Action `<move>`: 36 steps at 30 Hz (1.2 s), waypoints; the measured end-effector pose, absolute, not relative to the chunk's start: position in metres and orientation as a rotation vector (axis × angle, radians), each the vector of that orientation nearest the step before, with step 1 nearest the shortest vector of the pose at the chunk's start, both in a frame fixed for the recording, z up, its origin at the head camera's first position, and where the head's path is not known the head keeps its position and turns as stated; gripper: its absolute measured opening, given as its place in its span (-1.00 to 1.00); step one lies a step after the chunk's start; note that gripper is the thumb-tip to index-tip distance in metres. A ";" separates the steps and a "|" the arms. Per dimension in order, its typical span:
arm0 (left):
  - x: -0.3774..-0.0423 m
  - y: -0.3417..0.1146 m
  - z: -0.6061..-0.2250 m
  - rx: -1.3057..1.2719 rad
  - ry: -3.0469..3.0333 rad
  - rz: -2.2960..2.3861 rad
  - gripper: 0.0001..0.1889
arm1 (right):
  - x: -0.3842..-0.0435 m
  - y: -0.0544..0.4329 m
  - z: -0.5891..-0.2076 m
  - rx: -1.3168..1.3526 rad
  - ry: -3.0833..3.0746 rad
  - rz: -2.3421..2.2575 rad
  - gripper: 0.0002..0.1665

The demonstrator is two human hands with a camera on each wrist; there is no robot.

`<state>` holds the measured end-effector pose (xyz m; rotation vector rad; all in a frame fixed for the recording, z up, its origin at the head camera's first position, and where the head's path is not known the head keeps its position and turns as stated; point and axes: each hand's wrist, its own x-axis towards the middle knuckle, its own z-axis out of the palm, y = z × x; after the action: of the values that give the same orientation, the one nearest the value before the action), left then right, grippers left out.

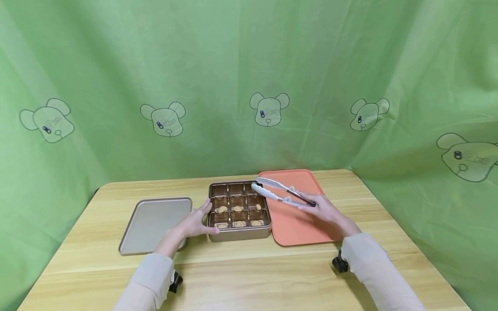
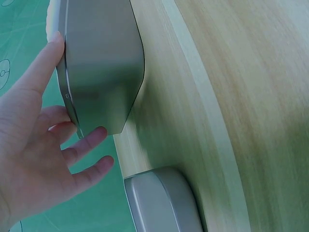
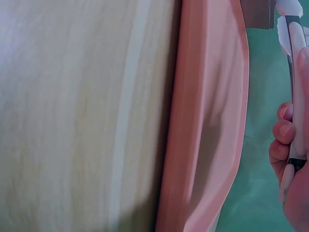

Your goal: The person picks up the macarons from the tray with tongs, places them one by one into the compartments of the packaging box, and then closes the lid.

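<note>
i have divided tin (image 1: 238, 234) mid-surface (image 1: 249, 276), small brown pieces (image 1: 238, 208) in middle and near rows. left hand (image 1: 196, 223) spread loosely, touching tin's rim at 8 o'clock. right hand (image 1: 320, 208) grasping tongs (image 1: 272, 184), tips parted at tin's 1 o'clock. orange tray (image 1: 295, 224) at tin's 3 o'clock, flat metallic tray (image 1: 157, 222) at 9 o'clock.

Looks from the head, forward and down, over the table (image 1: 249, 280) to the green curtain (image 1: 218, 65). From the left wrist, looks close up, turned sideways, at the left hand (image 2: 36, 140) and box (image 2: 104, 63); from the right, likewise, past the tray (image 3: 224, 72) to the tongs (image 3: 298, 96). Shares all four with the head view.
</note>
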<state>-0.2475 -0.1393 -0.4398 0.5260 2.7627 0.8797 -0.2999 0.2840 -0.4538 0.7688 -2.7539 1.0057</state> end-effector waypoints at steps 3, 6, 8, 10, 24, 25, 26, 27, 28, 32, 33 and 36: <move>-0.247 -0.139 -0.441 0.535 2.766 0.880 0.03 | -0.300 0.284 -0.454 0.763 -2.762 1.025 -0.32; -0.247 -0.139 -0.441 0.537 2.767 0.887 0.03 | -0.300 0.284 -0.455 0.762 -2.774 1.018 -0.32; -0.247 -0.139 -0.441 0.542 2.768 0.892 0.03 | -0.300 0.284 -0.455 0.757 -2.782 1.023 -0.32; -0.247 -0.139 -0.441 0.541 2.768 0.896 0.03 | -0.299 0.284 -0.454 0.755 -2.788 1.037 -0.31; -0.247 -0.139 -0.440 0.535 2.763 0.902 0.03 | -0.281 0.276 -0.436 0.565 -2.734 1.371 -0.19; -0.247 -0.139 -0.439 0.537 2.763 0.900 0.02 | -0.280 0.275 -0.434 0.548 -2.720 1.397 -0.18; -0.247 -0.138 -0.440 0.538 2.763 0.899 0.02 | -0.281 0.276 -0.435 0.533 -2.716 1.396 -0.16; -0.247 -0.138 -0.440 0.537 2.764 0.894 0.02 | -0.282 0.277 -0.436 0.500 -2.714 1.414 -0.14; -0.248 -0.138 -0.440 0.537 2.765 0.889 0.03 | -0.284 0.279 -0.439 0.474 -2.713 1.420 -0.13; -0.248 -0.139 -0.440 0.538 2.764 0.884 0.03 | -0.292 0.287 -0.449 0.331 -2.698 1.475 -0.07; -0.248 -0.139 -0.440 0.536 2.762 0.882 0.03 | -0.292 0.288 -0.449 0.289 -2.690 1.495 -0.06; -0.248 -0.139 -0.440 0.539 2.762 0.883 0.03 | -0.292 0.292 -0.451 0.206 -2.644 1.550 -0.07</move>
<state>-0.2482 -0.1391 -0.4404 0.5386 2.7618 0.8832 -0.2924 0.2924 -0.4510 0.2062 -2.6443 1.5499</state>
